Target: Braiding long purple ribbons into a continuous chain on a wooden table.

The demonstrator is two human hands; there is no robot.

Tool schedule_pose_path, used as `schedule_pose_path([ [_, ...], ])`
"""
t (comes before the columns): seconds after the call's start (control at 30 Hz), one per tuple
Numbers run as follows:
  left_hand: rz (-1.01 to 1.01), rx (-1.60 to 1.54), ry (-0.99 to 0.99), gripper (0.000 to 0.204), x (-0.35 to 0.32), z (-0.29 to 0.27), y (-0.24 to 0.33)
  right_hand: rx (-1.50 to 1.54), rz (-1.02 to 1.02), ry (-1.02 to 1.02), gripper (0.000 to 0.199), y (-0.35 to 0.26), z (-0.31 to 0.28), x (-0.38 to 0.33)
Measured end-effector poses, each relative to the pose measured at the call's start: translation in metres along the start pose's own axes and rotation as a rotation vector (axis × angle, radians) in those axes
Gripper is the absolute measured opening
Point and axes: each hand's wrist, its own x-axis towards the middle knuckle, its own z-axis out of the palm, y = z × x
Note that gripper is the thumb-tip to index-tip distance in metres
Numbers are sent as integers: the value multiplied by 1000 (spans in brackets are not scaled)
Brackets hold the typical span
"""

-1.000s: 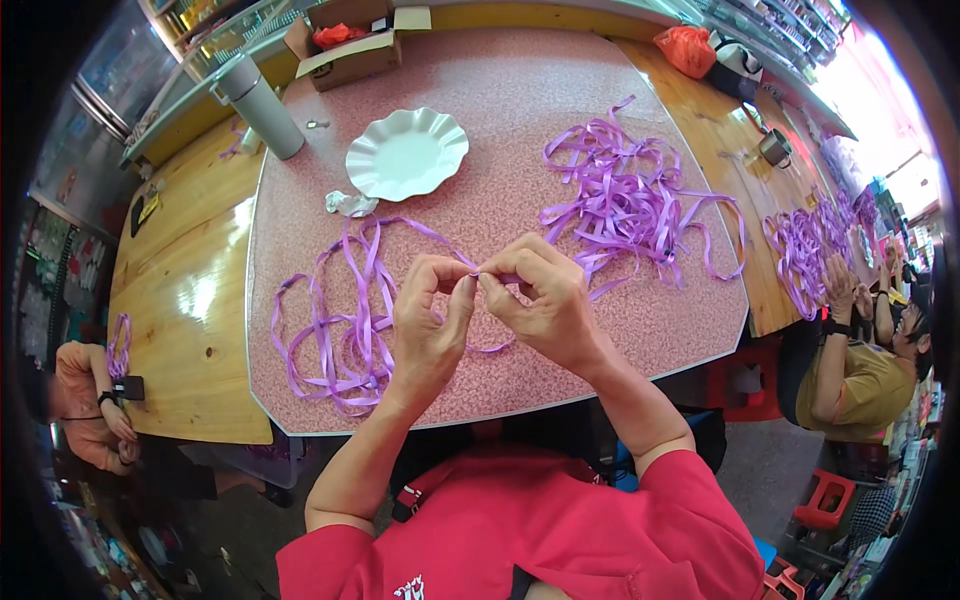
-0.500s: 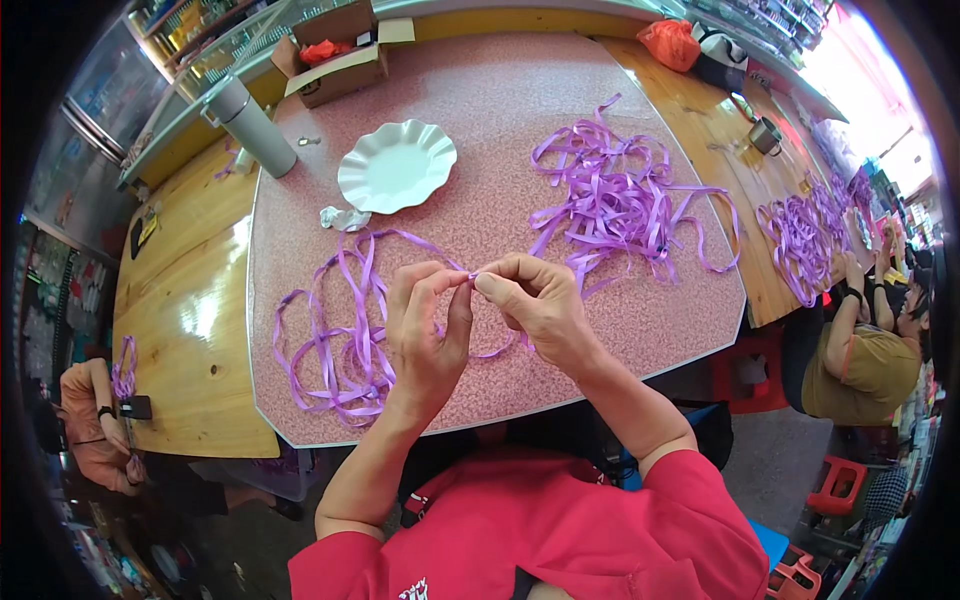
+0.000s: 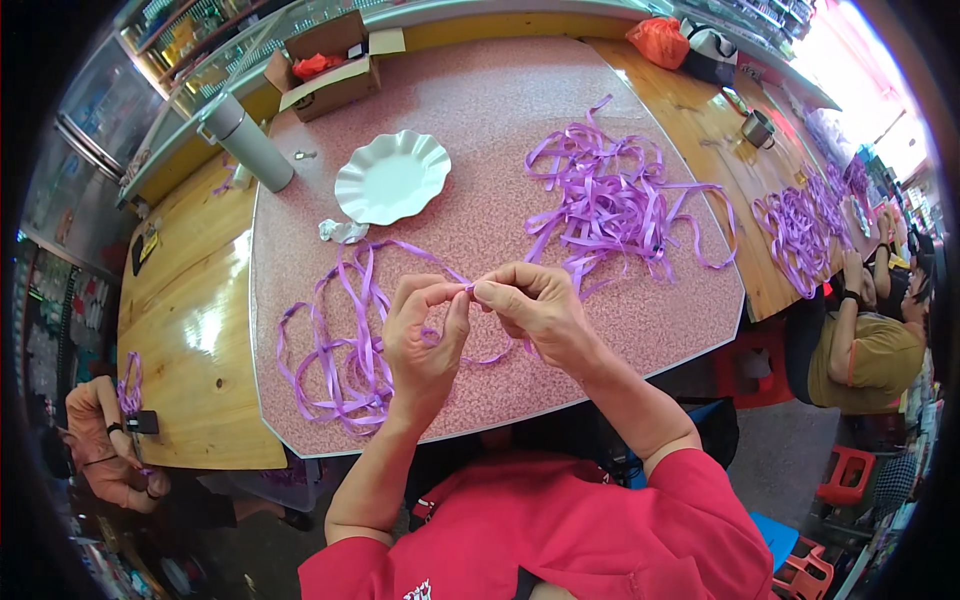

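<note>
The person's left hand (image 3: 425, 325) and right hand (image 3: 540, 312) are meeting over the pink worktop (image 3: 500, 110), both pinching a purple ribbon (image 3: 423, 253) between thumb and fingertips. Compared with a second ago, the right hand is closing more snugly: its thumb is lying flatter over the curled fingers, and a short bit of ribbon is now showing below that hand. The left hand is keeping nearly the same pinch — which suggests that fine work at this one spot is continuing. The fingertips are mostly hiding the spot itself, so its form cannot be told. The strand is running up and leftward to loose loops (image 3: 367, 352), which are lying much as they were — as is the larger heap (image 3: 610, 205) beyond the right hand.
</note>
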Motion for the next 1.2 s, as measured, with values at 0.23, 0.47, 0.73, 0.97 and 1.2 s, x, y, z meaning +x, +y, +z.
schedule_pose_path([
  [0.23,211,112,225,16,-2,12,-11,339,143,42,17,1,17,-4],
  [0.47,-31,-352,231,10,-5,17,-11,58,-44,56,18,2,20,-2],
  [0.73,-117,-495,164,8,-3,17,-9,-74,-115,75,18,-5,11,-1],
  [0.97,77,-200,69,19,3,14,-3,-100,-85,112,17,-1,0,3],
  [1.2,170,41,43,20,2,3,-15,-202,-115,77,19,-9,5,1],
])
